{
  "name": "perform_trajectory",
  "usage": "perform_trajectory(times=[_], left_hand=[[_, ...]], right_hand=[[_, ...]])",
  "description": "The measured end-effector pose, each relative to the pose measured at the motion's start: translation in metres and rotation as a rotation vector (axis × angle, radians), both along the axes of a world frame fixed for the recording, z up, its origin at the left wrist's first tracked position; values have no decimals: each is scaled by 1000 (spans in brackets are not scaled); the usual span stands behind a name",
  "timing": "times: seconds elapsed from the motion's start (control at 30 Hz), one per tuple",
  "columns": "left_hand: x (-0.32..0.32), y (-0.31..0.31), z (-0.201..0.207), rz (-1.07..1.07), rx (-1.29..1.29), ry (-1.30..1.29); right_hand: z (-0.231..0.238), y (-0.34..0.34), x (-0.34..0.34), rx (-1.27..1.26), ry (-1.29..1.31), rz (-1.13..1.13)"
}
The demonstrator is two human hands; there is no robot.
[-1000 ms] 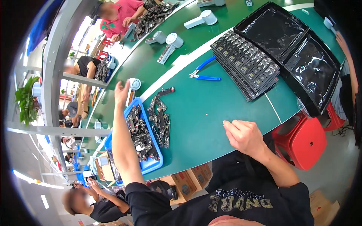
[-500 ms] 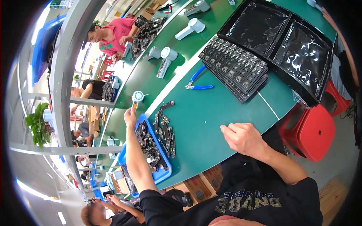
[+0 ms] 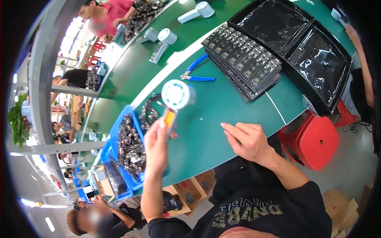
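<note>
My left hand [image 3: 156, 146] is closed round the handle of a pale handheld fan [image 3: 175, 96]. Its round head points up, and a yellow-orange part shows in the handle. My right hand [image 3: 251, 143] hovers over the near table edge, holding nothing I can see; the index finger is stretched out, the other fingers curled. Left of my left forearm, a blue tray [image 3: 137, 185] holds a heap of small dark circuit boards [image 3: 131, 144]. A few loose boards [image 3: 149, 113] lie on the green table beside it, partly hidden behind the hand and fan.
Blue-handled cutters [image 3: 201, 78] lie beyond the fan. Right of them are stacked circuit-board panels [image 3: 246, 59] and a divided black tray [image 3: 298, 39]. More handheld fans [image 3: 166, 37] lie farther off. A red stool [image 3: 313, 139] stands at the right. Other people work around the table.
My left hand has brought the fan from beyond the blue tray toward me and to the right. My right index finger has straightened from a looser curl. The whole view has shifted a little.
</note>
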State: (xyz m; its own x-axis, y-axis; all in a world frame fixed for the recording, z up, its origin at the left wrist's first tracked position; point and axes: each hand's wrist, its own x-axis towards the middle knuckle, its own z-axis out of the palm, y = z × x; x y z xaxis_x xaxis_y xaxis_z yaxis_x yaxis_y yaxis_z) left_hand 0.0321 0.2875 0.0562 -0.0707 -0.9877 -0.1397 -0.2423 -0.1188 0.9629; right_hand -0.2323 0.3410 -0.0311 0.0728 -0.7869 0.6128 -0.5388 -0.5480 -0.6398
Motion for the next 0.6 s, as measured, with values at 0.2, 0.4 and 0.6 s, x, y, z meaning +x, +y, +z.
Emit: perform_trajectory(times=[0.2,0.4,0.6], left_hand=[[-45,71,-36,-52,-94,-139],[-46,73,-59,2,-335,-570],[-29,63,-60,0,-358,-372]], right_hand=[[-1,2,-6,-59,-103,77],[-1,6,3,-65,-61,128],[4,8,45,35,-59,206]])
